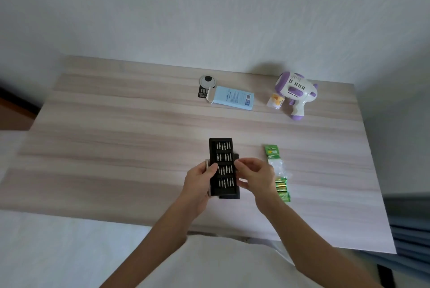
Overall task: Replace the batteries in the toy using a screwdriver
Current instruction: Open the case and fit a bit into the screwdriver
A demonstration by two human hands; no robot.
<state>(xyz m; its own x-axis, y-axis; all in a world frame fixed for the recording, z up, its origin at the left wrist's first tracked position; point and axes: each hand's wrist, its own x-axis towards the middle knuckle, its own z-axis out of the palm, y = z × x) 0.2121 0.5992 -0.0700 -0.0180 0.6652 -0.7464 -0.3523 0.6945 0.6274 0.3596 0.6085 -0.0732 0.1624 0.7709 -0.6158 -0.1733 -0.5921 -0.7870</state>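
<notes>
while a black screwdriver bit case (223,166) is held just below the centre of the frame, its open tray of metal bits (224,165) is turned up toward the camera in four rows. the left hand (199,180) is wrapped around the case's left edge, its fingers (213,169) clamped on it. the right hand (256,177) is at the case's right edge, its fingers (242,163) pinched together at the rim; whether a bit is gripped cannot be told. just right of that hand, a green pack of batteries (278,171) is laid on the wooden surface (116,124). the white and purple toy gun (296,92) is lying in the upper right of the surface, well apart from the hands. a pale blue box (235,98) and a black tag (206,86) are seen upper centre.
</notes>
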